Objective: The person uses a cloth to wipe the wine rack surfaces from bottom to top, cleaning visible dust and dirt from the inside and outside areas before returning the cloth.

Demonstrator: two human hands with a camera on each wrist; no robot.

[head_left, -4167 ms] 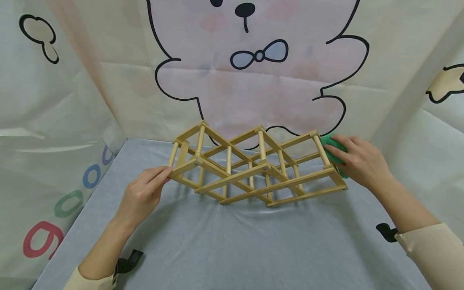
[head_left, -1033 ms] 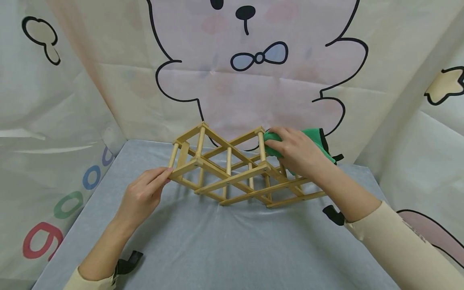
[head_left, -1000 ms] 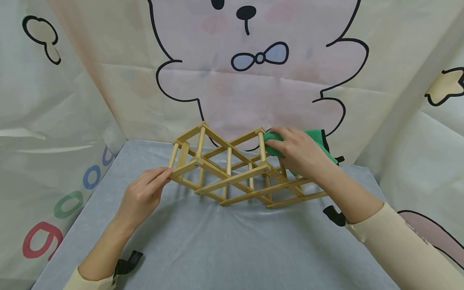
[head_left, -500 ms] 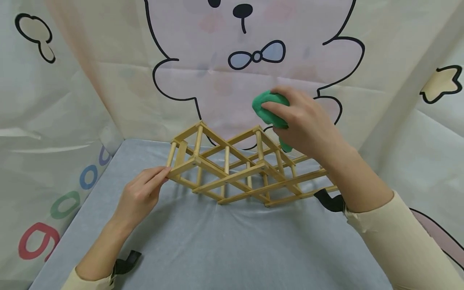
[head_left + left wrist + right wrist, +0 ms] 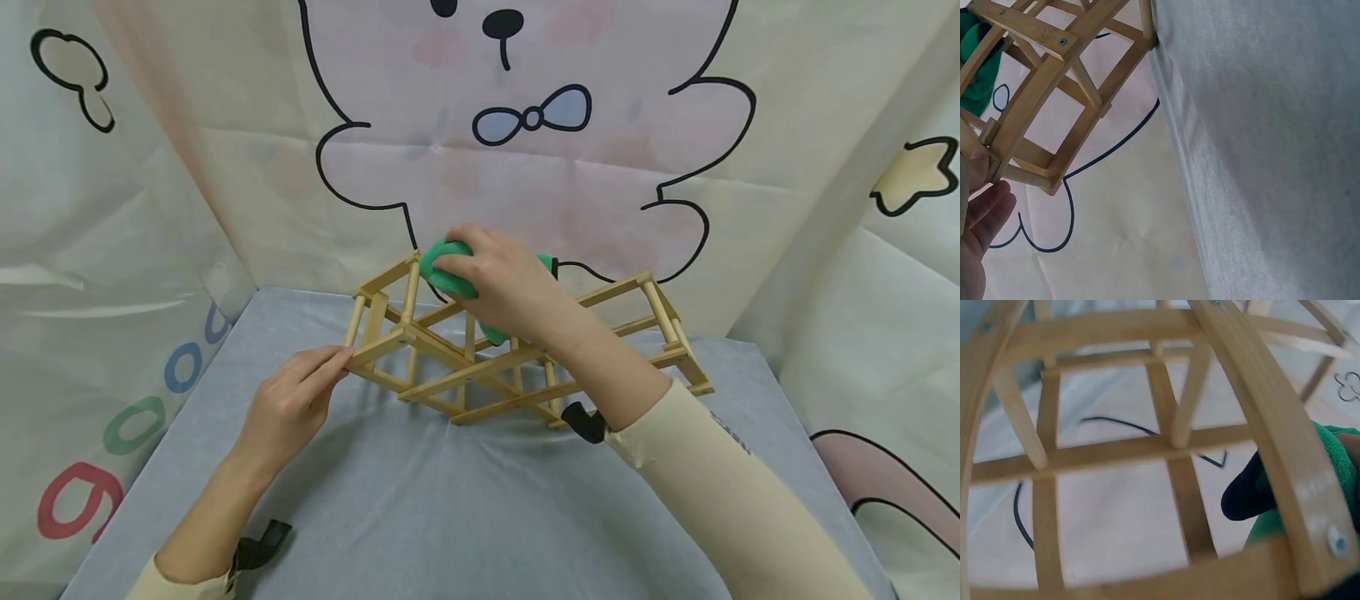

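A light wooden folding lattice rack stands stretched out across the middle of the head view. My left hand pinches the low corner at its left end between thumb and fingers; the left wrist view shows the thumb on the wood. Bunched in my right hand is a green cloth with black edging. That cloth lies against the rack near its top left peak, and its tail hangs behind the bars. In the right wrist view the green cloth shows past a wooden slat, the hand mostly cut off.
Under the rack is a table with a grey-blue cloth cover. A pale printed curtain rises right behind it, with side walls at left and right. Black straps hang at both wrists.
My right hand has carried the cloth leftward, from the rack's right end to its middle peak, then up and over to the left peak. My left hand has stayed at its corner.
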